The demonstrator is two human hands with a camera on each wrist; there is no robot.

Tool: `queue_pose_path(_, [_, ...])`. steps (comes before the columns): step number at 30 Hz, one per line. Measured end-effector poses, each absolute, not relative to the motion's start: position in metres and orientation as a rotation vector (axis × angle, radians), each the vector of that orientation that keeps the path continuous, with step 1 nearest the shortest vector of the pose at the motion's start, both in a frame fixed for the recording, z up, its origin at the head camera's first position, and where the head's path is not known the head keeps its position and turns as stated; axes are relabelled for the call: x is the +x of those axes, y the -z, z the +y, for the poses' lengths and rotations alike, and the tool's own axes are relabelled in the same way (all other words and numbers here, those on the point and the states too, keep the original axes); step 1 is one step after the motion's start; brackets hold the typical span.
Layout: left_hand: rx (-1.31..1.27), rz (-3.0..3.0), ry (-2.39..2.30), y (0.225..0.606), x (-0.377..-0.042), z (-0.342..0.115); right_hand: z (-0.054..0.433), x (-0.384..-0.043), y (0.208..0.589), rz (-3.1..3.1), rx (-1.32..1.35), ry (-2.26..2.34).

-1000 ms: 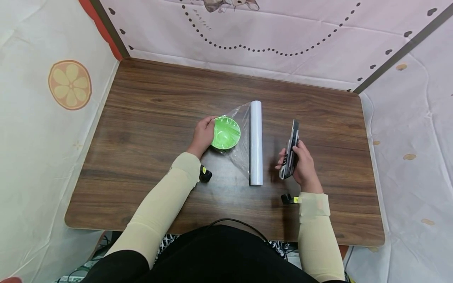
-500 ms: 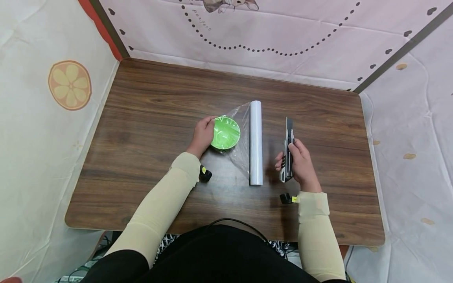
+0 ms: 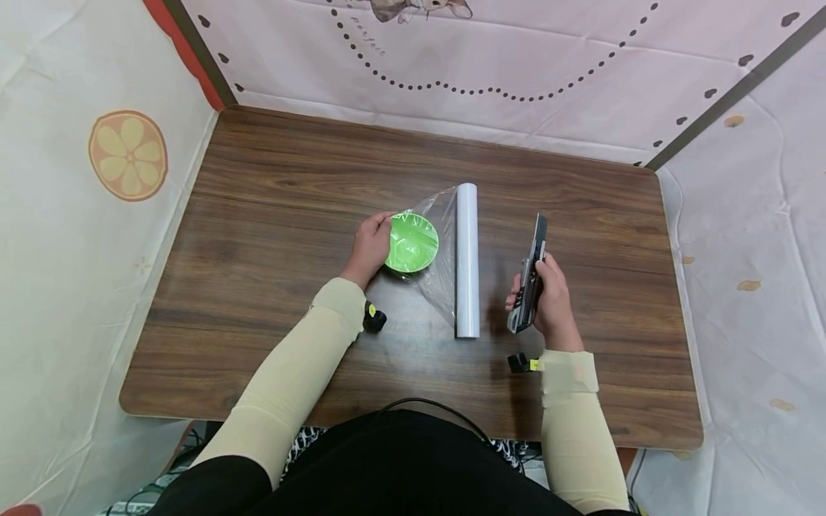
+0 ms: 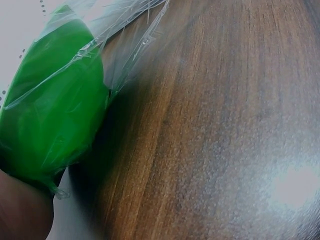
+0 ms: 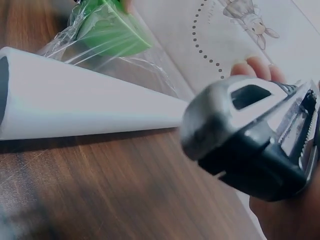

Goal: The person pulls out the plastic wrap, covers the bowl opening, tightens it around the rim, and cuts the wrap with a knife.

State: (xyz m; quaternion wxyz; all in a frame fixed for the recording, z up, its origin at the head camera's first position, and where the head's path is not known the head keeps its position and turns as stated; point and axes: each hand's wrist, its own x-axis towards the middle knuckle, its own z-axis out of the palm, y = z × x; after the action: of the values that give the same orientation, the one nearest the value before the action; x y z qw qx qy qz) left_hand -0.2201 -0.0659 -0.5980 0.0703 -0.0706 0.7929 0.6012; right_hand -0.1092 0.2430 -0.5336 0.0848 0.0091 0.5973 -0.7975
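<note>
Wood table (image 3: 271,215), bowl (image 3: 413,244) under clear film (image 3: 442,269)
Left hand (image 3: 369,247) grips the bowl's edge, right hand (image 3: 553,297) grips a cutter (image 3: 530,279), film stretches to the roll (image 3: 467,261).

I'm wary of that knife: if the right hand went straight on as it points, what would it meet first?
Probably the pink cloth beyond the table: no object shows between it and the right hand with the knife, though depth is unclear.

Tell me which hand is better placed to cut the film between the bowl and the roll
Probably the right hand: it holds the knife, blade out, near the roll, while the left hand grips the bowl.
</note>
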Motion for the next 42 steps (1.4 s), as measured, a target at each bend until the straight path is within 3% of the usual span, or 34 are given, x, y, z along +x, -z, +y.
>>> queue_pose_path(23, [-0.192,2.361,-1.838,0.585,-0.24,-0.062,0.244,-0.131,0.521,1.903,-0.046,2.434])
queue_pose_path(31, [-0.182,2.354,-1.84,0.581,-0.238,-0.063,0.237,-0.134,0.511,2.321,0.047,2.055])
queue_pose_path(42, [-0.192,2.394,-1.809,0.594,-0.215,-0.066,0.231,-0.121,0.517,2.444,0.125,1.803])
